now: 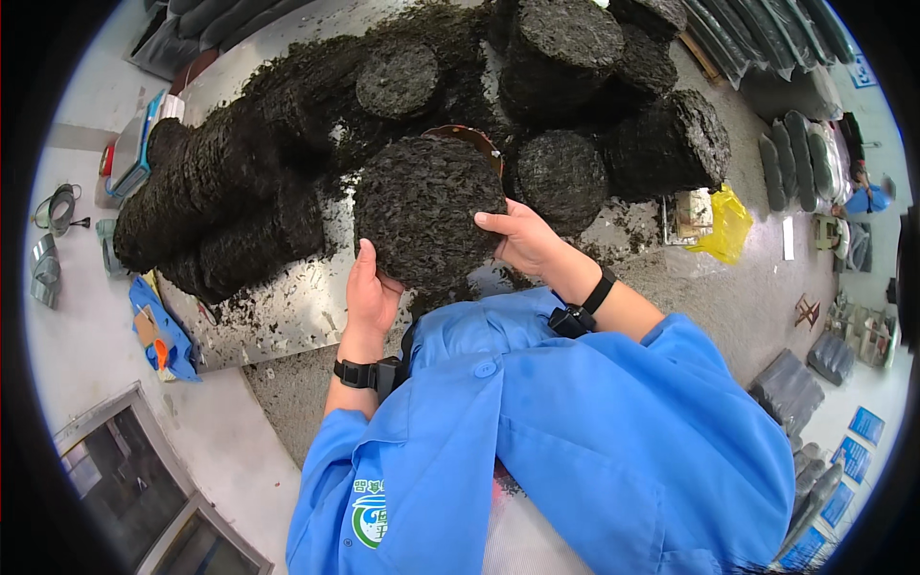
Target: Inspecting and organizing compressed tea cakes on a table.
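Observation:
A dark round cake of dried seaweed (pixel 429 213) is held up in front of me, over the near edge of the table. My left hand (pixel 374 295) grips its lower left edge, thumb on the face and fingers behind. At the right edge, my right hand (pixel 529 238) holds it the same way, thumb on top. Behind the cake shows part of a reddish-brown curved rim (pixel 471 140); the rest of it is hidden. Just right of the cake stands the round end of a seaweed stack (pixel 561 180). Another round cake (pixel 397 80) lies on loose seaweed beyond it.
Long rolls of stacked seaweed (pixel 216 192) lie on the metal table (pixel 287 321) at left. Tall seaweed stacks (pixel 565 57) crowd the back right. A yellow plastic bag (pixel 725 225) lies right of the table; a blue packet (pixel 165 331) hangs near its left corner. Filled bags (pixel 800 158) lie farther right.

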Motion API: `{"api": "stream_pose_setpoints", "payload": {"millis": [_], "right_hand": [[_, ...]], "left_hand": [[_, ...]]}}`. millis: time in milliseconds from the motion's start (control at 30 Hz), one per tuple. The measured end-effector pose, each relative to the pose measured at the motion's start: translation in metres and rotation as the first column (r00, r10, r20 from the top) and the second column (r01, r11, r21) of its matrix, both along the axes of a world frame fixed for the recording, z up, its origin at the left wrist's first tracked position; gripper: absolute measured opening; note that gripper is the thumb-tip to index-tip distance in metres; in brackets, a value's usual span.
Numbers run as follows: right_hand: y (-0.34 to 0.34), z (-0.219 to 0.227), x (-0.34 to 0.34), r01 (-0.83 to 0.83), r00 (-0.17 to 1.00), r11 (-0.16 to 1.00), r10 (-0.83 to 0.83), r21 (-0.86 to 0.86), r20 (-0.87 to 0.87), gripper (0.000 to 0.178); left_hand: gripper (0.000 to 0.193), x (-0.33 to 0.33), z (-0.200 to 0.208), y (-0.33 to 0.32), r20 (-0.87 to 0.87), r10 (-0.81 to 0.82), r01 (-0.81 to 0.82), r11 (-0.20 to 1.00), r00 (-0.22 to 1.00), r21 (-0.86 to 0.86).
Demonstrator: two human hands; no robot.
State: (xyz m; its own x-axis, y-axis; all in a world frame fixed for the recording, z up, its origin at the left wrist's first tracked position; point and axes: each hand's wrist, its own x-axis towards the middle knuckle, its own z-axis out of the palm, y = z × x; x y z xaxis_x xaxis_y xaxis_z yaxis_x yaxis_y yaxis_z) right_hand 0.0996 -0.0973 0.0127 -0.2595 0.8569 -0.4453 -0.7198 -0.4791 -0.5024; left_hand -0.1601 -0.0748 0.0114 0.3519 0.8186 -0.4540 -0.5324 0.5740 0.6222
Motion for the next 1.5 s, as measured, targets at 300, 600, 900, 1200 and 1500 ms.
{"api": "stream_pose_setpoints", "payload": {"millis": [300,600,900,1200,1500], "right_hand": [[-0.02,-0.009,0.039,0.071,0.997,0.997,-0.07,-0.038,0.042,0.046],[-0.045,-0.001,0.094,0.429,0.888,0.902,-0.409,-0.054,0.211,0.04],[-0.057,-0.014,0.137,-0.466,-0.535,0.885,-0.274,-0.009,0.8,0.058],[-0.028,-0.015,0.067,-0.404,0.004,0.864,-0.326,0.299,0.946,0.037],[0.013,-0.014,-0.015,-0.205,0.843,0.958,0.068,0.201,0.534,0.057]], "left_hand": [[0.05,0.009,-0.009,0.033,-0.284,0.039,-0.019,0.997,0.958,0.071],[0.055,0.003,-0.091,0.044,-0.906,0.051,0.545,0.784,0.42,0.297],[0.123,-0.015,-0.147,0.012,-0.933,0.191,0.883,0.423,-0.305,-0.202],[0.053,-0.072,-0.093,0.018,-0.899,0.382,0.389,0.811,0.213,0.437],[0.049,-0.018,-0.013,0.018,-0.13,0.387,-0.393,0.919,0.913,-0.022]]}}
